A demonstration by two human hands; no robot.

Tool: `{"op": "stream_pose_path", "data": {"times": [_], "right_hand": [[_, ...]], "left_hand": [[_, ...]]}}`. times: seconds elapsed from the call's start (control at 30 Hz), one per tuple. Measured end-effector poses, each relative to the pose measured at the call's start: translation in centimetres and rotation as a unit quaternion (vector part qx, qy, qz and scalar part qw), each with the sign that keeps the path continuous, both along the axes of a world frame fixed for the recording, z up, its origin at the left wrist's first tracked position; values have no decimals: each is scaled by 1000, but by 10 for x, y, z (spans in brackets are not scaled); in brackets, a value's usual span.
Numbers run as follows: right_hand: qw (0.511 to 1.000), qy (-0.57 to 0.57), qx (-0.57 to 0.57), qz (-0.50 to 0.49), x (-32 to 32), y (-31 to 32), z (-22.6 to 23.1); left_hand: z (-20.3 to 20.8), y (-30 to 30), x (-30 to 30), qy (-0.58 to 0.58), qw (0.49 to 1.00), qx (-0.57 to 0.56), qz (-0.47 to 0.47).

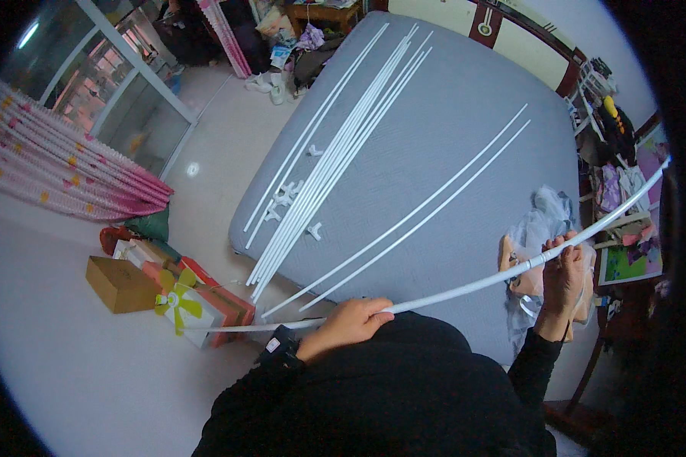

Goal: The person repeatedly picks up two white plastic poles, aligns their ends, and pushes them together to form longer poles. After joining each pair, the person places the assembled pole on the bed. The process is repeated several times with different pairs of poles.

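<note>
A long white pole (465, 290) runs across in front of my body, held in both hands. My left hand (349, 326) is closed round it near the middle. Farther right, my right hand (562, 278) grips it from beneath, just past a joint ring on the pole. Several white poles (335, 164) lie side by side on the grey bed (472, 84), and two more poles (419, 218) rest apart to their right. Small white plastic connectors (284, 194) sit among the poles on the left.
Crumpled clear plastic bags (541, 221) lie by my right hand. Cardboard boxes (122, 283) and a yellow-green fan (180, 302) stand on the floor at left. A cluttered rack (613, 183) lines the right side. Pink curtains (76, 164) hang by the glass door.
</note>
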State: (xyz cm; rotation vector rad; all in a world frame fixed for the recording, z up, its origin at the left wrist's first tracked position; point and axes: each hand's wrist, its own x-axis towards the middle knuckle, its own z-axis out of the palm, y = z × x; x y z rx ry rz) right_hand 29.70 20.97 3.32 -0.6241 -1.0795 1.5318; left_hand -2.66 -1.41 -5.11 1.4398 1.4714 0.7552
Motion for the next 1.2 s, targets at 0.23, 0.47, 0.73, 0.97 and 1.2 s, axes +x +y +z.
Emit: {"op": "stream_pose_path", "data": {"times": [0.23,0.47,0.73,0.97,1.2], "right_hand": [[995,-27,-63,-77,-10,-14,5],[1000,14,-19,-10,-11,-11,1],[998,-3,-31,-56,-16,-27,7],[996,-6,-57,-68,-1,-24,-1],[998,34,-44,26,-12,-36,5]], "left_hand": [[7,7,-2,49,998,7,24],[9,15,4,28,998,48,32],[18,19,8,-9,999,23,36],[12,18,17,-51,998,10,17],[18,17,20,-35,994,-101,-5]]}}
